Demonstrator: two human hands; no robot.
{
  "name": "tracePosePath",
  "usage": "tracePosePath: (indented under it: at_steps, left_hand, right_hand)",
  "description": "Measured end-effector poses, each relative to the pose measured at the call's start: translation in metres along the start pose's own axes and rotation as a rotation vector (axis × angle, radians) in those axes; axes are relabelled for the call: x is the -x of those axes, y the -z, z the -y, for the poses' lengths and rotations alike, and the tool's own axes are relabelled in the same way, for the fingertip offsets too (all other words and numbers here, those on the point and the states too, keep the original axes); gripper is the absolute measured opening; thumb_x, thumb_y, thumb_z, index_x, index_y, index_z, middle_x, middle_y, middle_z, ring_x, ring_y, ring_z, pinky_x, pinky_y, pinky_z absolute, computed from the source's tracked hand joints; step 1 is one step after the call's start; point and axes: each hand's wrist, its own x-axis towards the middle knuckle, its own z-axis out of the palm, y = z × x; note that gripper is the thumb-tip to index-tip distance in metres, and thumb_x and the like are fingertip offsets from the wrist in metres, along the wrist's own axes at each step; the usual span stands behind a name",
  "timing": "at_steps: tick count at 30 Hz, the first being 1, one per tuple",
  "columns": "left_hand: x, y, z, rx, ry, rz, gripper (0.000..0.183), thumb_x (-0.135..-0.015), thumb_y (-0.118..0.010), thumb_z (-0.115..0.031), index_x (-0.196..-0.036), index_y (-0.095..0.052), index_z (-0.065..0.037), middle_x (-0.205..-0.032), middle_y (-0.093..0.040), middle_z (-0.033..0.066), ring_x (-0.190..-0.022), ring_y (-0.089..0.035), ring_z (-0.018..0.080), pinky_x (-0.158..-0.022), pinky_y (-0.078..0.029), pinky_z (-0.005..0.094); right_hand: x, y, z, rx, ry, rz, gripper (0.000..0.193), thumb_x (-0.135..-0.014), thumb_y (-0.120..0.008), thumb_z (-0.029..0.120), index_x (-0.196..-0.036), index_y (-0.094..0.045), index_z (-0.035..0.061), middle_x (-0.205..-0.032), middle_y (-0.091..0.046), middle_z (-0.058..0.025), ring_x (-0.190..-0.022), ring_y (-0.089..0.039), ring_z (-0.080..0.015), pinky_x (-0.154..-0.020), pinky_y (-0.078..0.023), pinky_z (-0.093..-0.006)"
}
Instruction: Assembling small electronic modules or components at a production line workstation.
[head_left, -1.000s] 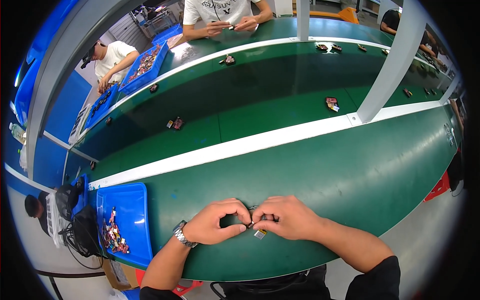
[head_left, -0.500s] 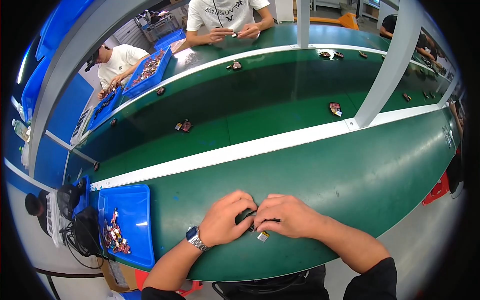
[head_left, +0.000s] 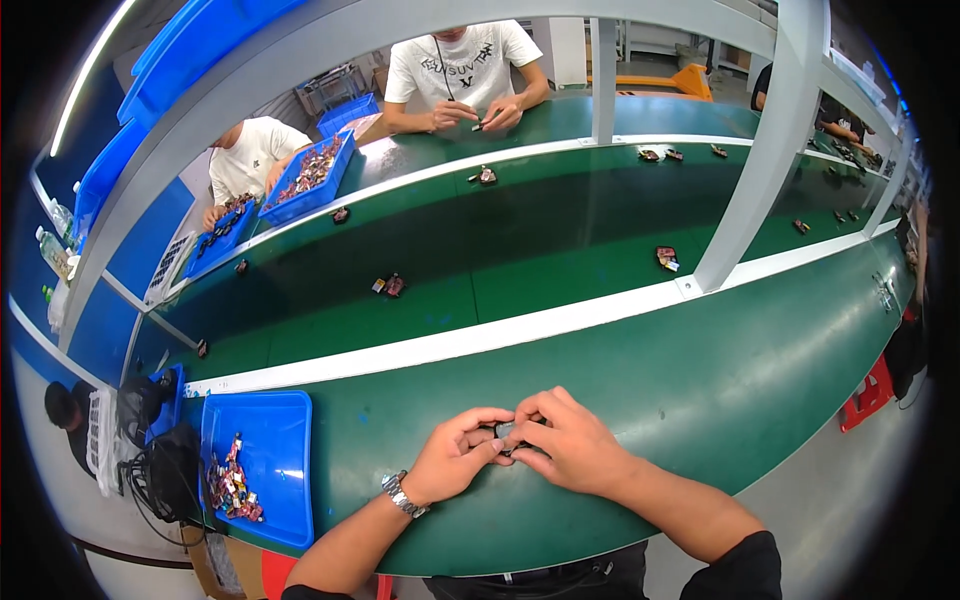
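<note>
Above the green bench top [head_left: 420, 540], near its front edge, my two hands meet around a small black plastic case [head_left: 505, 431]. A grey, flat face shows on the case, partly hidden by my fingers. My left hand [head_left: 455, 458], with a metal-banded watch on the wrist, grips the left side with the thumb pressed against it. From the right, my right hand [head_left: 568, 442] pinches the case with bent fingers over its top. Exactly what lies under those fingertips is hidden.
At the left stands a blue tray [head_left: 297, 440] with a pile of small electronic parts [head_left: 234, 488]. Beyond a white rail [head_left: 440, 345], a green conveyor belt [head_left: 430, 250] carries scattered small devices. Grey posts [head_left: 745, 180] rise from the rail. Two people in white shirts work across the belt.
The battery that hung below my hands no longer shows there; a grey face now appears on the case between my fingers. My view has tilted up slightly.
</note>
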Motion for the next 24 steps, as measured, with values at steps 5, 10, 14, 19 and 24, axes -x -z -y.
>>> tracePosePath:
  at_steps: [5, 10, 14, 19, 24]
  left_hand:
    - [-0.001, -0.002, 0.002, 0.050, -0.062, -0.060, 0.035, -0.097, -0.048, 0.007, -0.132, -0.048, 0.004, -0.127, -0.058, 0.0137, -0.110, -0.062, 0.0190, -0.095, -0.055, 0.0326]
    - [-0.002, 0.001, 0.004, 0.032, -0.051, -0.040, 0.035, -0.097, -0.049, 0.007, -0.131, -0.048, 0.005, -0.129, -0.057, 0.0154, -0.115, -0.060, 0.0213, -0.096, -0.056, 0.0352]
    - [-0.002, 0.003, 0.005, 0.059, -0.084, -0.040, 0.035, -0.096, -0.051, 0.006, -0.132, -0.048, 0.005, -0.131, -0.056, 0.0165, -0.118, -0.059, 0.0234, -0.097, -0.056, 0.0382]
    - [0.001, 0.007, 0.005, 0.082, -0.088, -0.006, 0.036, -0.096, -0.051, 0.005, -0.132, -0.048, 0.004, -0.131, -0.056, 0.0168, -0.118, -0.059, 0.0240, -0.098, -0.056, 0.0389]
    - [0.002, 0.005, 0.003, 0.068, -0.061, -0.018, 0.035, -0.097, -0.051, 0.005, -0.132, -0.048, 0.004, -0.131, -0.056, 0.0176, -0.115, -0.061, 0.0243, -0.097, -0.055, 0.0391]
  right_hand:
    - [-0.003, 0.001, 0.001, 0.140, 0.045, -0.064, 0.019, -0.077, -0.076, 0.011, -0.093, -0.065, 0.0106, -0.109, -0.054, -0.0054, -0.100, -0.054, -0.0260, -0.082, -0.050, -0.0385]
    - [-0.005, 0.001, -0.002, 0.135, 0.061, -0.045, 0.018, -0.078, -0.076, 0.011, -0.093, -0.066, 0.0109, -0.112, -0.055, -0.0049, -0.101, -0.054, -0.0257, -0.083, -0.050, -0.0383]
    - [-0.005, -0.003, -0.005, 0.183, 0.073, -0.065, 0.019, -0.076, -0.079, 0.013, -0.093, -0.071, 0.0154, -0.114, -0.057, -0.0039, -0.103, -0.055, -0.0277, -0.085, -0.051, -0.0381]
    - [-0.004, -0.007, -0.005, -0.012, 0.010, -0.103, 0.010, -0.079, -0.075, 0.010, -0.088, -0.069, 0.0097, -0.112, -0.058, -0.0048, -0.104, -0.055, -0.0254, -0.082, -0.052, -0.0368]
    - [-0.003, -0.010, -0.006, -0.077, -0.034, -0.088, 0.010, -0.080, -0.074, 0.010, -0.089, -0.070, 0.0091, -0.111, -0.059, -0.0051, -0.103, -0.055, -0.0255, -0.081, -0.052, -0.0354]
